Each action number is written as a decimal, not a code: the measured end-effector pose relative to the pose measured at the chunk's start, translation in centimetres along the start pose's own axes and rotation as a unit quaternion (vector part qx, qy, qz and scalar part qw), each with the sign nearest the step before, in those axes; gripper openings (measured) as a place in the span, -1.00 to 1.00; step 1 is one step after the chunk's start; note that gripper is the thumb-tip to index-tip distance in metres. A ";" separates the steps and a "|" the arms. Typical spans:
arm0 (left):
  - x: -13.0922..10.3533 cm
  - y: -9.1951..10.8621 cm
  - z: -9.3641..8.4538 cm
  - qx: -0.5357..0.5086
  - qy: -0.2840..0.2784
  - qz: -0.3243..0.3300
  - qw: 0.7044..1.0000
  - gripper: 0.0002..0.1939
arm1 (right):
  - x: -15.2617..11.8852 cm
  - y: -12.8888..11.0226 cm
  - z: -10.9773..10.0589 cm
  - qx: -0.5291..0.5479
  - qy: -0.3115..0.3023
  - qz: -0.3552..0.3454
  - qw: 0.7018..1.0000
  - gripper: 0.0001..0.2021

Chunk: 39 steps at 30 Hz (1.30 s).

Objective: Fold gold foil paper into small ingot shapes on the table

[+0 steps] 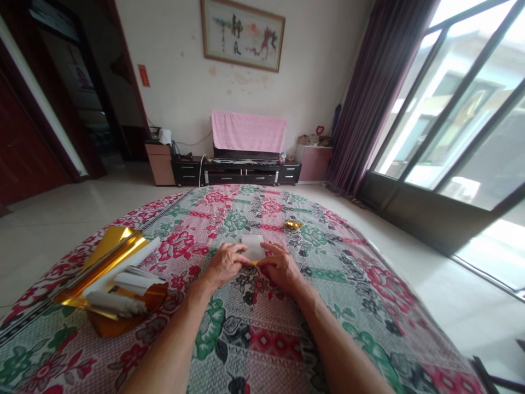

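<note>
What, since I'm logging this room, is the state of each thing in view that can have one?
Paper: mostly flat, yellow showing at near edge
Left hand: touching the paper, grip unclear
Right hand: likewise
Gold foil: piled loosely, partly rolled
White rolls: lying with the foil
Small gold piece: crumpled or folded, lying apart
Tablecloth: spread out
Pink cloth: draped
Curtain: drawn aside
Drawers: shut
Picture: hung

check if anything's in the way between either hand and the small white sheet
Nothing visible is: the left hand and right hand both have fingers at the white sheet. The small gold piece lies beyond the right hand, and the gold roll is off to the left.
</note>
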<state>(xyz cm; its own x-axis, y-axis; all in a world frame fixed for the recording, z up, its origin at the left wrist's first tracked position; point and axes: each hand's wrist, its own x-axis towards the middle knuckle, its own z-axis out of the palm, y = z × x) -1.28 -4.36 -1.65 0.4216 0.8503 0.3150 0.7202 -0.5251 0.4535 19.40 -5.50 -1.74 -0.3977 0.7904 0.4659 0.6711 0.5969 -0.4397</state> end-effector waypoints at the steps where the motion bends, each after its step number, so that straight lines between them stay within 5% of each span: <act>1: 0.0 0.0 0.0 -0.003 -0.001 -0.001 1.000 -0.58 | -0.1 -0.1 -0.1 0.003 0.008 0.007 1.000 -0.58; 15: 0.1 0.2 -0.1 0.000 0.010 0.000 1.000 -0.60 | 0.2 -1.4 0.3 -0.015 0.094 0.087 0.992 -0.93; 23: 0.4 2.5 0.8 0.058 0.087 -0.047 0.993 -0.89 | 0.3 -1.7 0.4 -0.077 0.074 0.117 0.987 -0.94; 28: 0.6 3.6 1.2 0.099 0.101 -0.077 0.987 -0.86 | 0.4 -1.7 0.5 -0.082 0.075 0.122 0.986 -0.94; 34: 0.7 2.6 1.3 0.064 0.097 -0.077 0.990 -0.98 | 0.4 -1.4 0.6 -0.074 0.078 0.111 0.988 -0.96; 39: 0.7 1.0 1.1 0.021 0.080 -0.039 0.996 -0.84 | 0.4 -1.4 0.5 -0.065 0.077 0.104 0.989 -0.96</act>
<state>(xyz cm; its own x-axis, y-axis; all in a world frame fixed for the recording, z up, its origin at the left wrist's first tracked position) 0.33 -4.23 -1.95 0.2725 0.8698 0.4114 0.7714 -0.4530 0.4469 17.97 -5.92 -1.31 -0.1482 0.8582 0.4915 0.8078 0.3918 -0.4404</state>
